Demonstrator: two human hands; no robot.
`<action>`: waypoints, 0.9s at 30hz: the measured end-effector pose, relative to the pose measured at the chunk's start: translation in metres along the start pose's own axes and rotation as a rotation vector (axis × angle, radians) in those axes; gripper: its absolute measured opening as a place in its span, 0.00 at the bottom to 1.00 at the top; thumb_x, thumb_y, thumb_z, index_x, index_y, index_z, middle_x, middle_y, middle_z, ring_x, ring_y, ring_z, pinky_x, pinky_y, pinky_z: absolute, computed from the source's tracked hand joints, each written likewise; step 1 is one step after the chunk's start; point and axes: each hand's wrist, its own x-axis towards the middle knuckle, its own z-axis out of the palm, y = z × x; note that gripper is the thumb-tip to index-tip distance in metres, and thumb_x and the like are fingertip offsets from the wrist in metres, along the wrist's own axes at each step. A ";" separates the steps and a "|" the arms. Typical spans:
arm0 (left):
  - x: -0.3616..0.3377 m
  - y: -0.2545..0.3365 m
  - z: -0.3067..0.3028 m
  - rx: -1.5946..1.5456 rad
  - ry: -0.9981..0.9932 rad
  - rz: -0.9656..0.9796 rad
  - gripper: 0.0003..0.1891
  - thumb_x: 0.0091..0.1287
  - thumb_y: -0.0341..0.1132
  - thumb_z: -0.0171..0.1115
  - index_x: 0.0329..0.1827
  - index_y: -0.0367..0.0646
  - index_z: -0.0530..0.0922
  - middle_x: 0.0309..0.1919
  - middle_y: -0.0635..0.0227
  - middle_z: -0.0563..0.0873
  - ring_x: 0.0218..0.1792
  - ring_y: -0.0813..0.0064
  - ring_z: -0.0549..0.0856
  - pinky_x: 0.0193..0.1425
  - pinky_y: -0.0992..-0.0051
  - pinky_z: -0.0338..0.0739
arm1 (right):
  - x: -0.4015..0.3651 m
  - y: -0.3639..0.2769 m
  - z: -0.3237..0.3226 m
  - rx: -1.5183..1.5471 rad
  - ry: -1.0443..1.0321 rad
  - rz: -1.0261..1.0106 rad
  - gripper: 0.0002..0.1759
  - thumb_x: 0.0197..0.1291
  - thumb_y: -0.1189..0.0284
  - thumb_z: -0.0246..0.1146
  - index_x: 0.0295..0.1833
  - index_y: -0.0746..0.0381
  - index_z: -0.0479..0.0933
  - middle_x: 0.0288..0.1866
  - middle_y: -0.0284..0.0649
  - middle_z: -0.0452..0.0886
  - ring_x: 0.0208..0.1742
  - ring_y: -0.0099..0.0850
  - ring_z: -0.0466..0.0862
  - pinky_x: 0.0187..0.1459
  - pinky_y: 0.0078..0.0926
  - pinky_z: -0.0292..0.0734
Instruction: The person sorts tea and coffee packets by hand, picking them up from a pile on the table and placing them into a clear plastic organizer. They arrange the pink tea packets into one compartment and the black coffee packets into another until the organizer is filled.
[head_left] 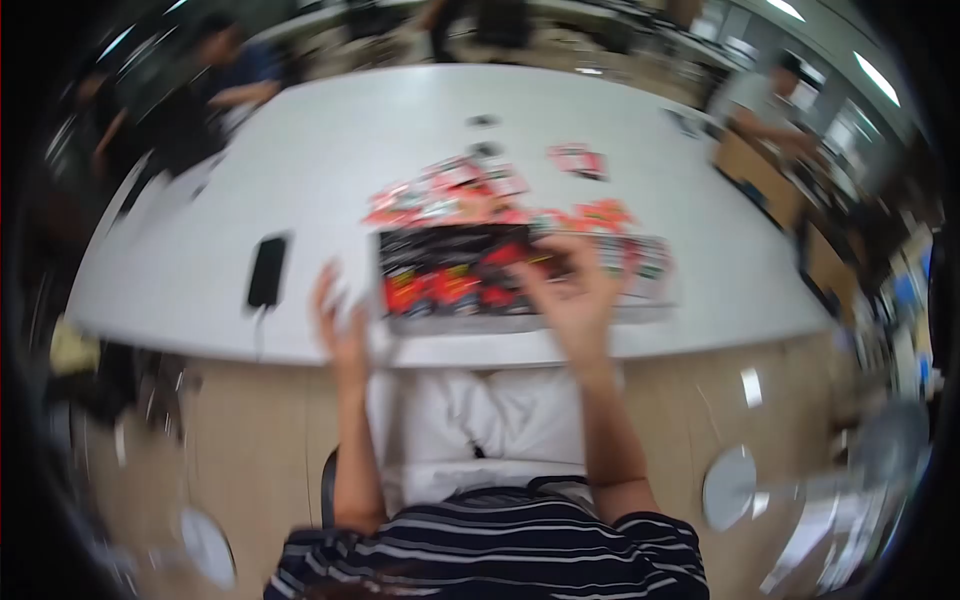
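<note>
The right hand (pixel 575 295) is hovering, fingers spread wide, over the right end of the black-and-red packet (pixel 455 270), which is lying flat on the tabletop (pixel 330 150) near its front edge. The left hand (pixel 340 320) is lifting beside the packet's left end, and blur is hiding its grip. The danger, as I'm judging it, is a hasty sweep nudging the packet over that edge.

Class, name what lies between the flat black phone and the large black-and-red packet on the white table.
In the head view, the person's left hand rises between the flat black phone and the black-and-red packet; blur hides any grip.
</note>
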 end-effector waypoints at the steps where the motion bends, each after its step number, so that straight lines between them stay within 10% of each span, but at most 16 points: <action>1: 0.001 -0.011 -0.001 0.055 -0.044 -0.083 0.27 0.67 0.29 0.55 0.70 0.42 0.63 0.68 0.61 0.69 0.67 0.64 0.69 0.66 0.66 0.66 | 0.006 0.013 0.005 -0.008 0.029 -0.044 0.16 0.55 0.81 0.68 0.50 0.65 0.75 0.47 0.37 0.79 0.43 0.22 0.81 0.34 0.15 0.82; 9: 0.004 0.010 0.008 0.161 -0.322 -0.132 0.42 0.60 0.52 0.65 0.74 0.45 0.58 0.64 0.52 0.72 0.63 0.56 0.75 0.63 0.66 0.71 | 0.012 0.034 0.020 -0.278 -0.469 0.108 0.15 0.55 0.81 0.67 0.49 0.66 0.76 0.41 0.40 0.81 0.33 0.24 0.83 0.31 0.16 0.82; 13: 0.005 0.012 0.010 0.183 -0.338 -0.119 0.48 0.52 0.52 0.71 0.75 0.48 0.57 0.62 0.51 0.74 0.60 0.55 0.78 0.61 0.65 0.73 | 0.013 0.036 0.035 -0.729 -0.622 -0.090 0.20 0.46 0.75 0.73 0.46 0.65 0.76 0.42 0.41 0.81 0.45 0.33 0.82 0.38 0.30 0.78; 17: 0.006 0.015 0.010 0.182 -0.340 -0.152 0.49 0.51 0.51 0.72 0.75 0.48 0.56 0.63 0.51 0.74 0.59 0.55 0.78 0.61 0.66 0.73 | 0.025 0.026 0.045 -0.858 -0.659 -0.350 0.38 0.34 0.71 0.78 0.57 0.56 0.73 0.67 0.43 0.66 0.68 0.42 0.66 0.60 0.39 0.65; 23: 0.005 0.013 0.011 0.175 -0.341 -0.157 0.49 0.51 0.50 0.72 0.75 0.47 0.56 0.61 0.50 0.75 0.58 0.56 0.79 0.60 0.66 0.74 | 0.036 0.046 0.053 -0.954 -0.763 -0.357 0.67 0.25 0.62 0.82 0.75 0.55 0.51 0.70 0.47 0.60 0.70 0.46 0.61 0.69 0.52 0.53; 27: 0.008 0.017 0.012 0.163 -0.346 -0.161 0.49 0.51 0.49 0.72 0.75 0.45 0.57 0.60 0.50 0.76 0.57 0.56 0.80 0.59 0.67 0.75 | 0.035 0.044 0.057 -1.030 -0.763 -0.305 0.69 0.26 0.62 0.82 0.75 0.60 0.49 0.65 0.44 0.63 0.69 0.41 0.62 0.71 0.58 0.48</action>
